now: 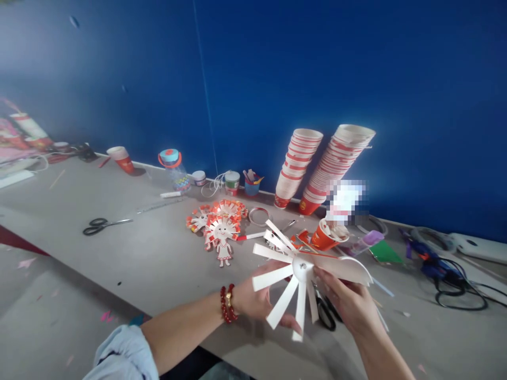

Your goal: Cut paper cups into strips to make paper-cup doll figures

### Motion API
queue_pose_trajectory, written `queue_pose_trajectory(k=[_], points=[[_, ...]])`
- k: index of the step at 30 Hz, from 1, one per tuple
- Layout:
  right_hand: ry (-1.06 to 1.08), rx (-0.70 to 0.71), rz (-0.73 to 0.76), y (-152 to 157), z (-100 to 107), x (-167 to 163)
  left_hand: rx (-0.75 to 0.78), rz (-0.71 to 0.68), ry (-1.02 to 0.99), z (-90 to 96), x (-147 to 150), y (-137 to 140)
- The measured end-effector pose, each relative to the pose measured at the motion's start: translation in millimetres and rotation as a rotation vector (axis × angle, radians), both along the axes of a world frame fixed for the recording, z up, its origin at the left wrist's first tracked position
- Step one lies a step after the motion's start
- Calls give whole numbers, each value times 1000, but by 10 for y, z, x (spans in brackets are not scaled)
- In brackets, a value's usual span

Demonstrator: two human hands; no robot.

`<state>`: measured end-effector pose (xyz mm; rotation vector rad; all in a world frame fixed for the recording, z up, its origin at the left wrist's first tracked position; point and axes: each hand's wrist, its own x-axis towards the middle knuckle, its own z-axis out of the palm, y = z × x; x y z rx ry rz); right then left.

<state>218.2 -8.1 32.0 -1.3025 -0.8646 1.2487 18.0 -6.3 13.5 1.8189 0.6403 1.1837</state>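
Between my hands is a paper cup with its wall cut into long white strips that fan out around the base. A wide curved piece of the wall on the right is uncut. My right hand pinches the cup near its base, by that wide piece. From behind and below, my left hand grips the strips, which partly cover its fingers. Black-handled scissors show just under the cup beside my right hand. Beyond the cup lie paper dolls with orange-and-white fringed heads.
Two tall stacks of paper cups lean near the blue wall. A cup of scraps and a blurred bright screen stand before them. Other scissors lie left. A clear bottle stands behind; a blue corded tool lies right.
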Motion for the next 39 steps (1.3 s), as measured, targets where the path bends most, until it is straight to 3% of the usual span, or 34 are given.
queue_pose_trajectory(k=[3,6,8,14,20,22,24,27,29,31,34,36,37,39], points=[[-215,166,59,15,-10,55,124,-93,46,37,-23,39],[-271,254,70,33,-81,113,141,-157,128,77,-64,40],[-311,302,66,52,-130,175,47,-183,91,98,-97,25],[-646,448,112,58,-97,245,-502,-184,-332,177,-85,-35],[-772,482,231,-11,-2,83,-581,130,-316,70,35,-59],[-724,446,279,-15,-11,64,-580,176,-291,19,44,-44],[-645,402,293,-7,-38,72,-533,114,-241,37,24,-21],[-529,365,206,18,-75,113,-318,-75,-8,216,-90,43],[-482,337,92,36,-66,149,-164,-97,181,379,-249,128],[-450,314,-13,48,-26,181,-103,23,345,511,-479,258],[-438,343,-62,51,46,211,35,558,566,599,-899,512],[-453,384,-39,44,80,211,77,788,824,592,-1148,678],[-457,396,-28,40,91,206,71,803,979,575,-1242,748],[-450,407,-29,35,105,192,58,780,1084,523,-1353,855]])
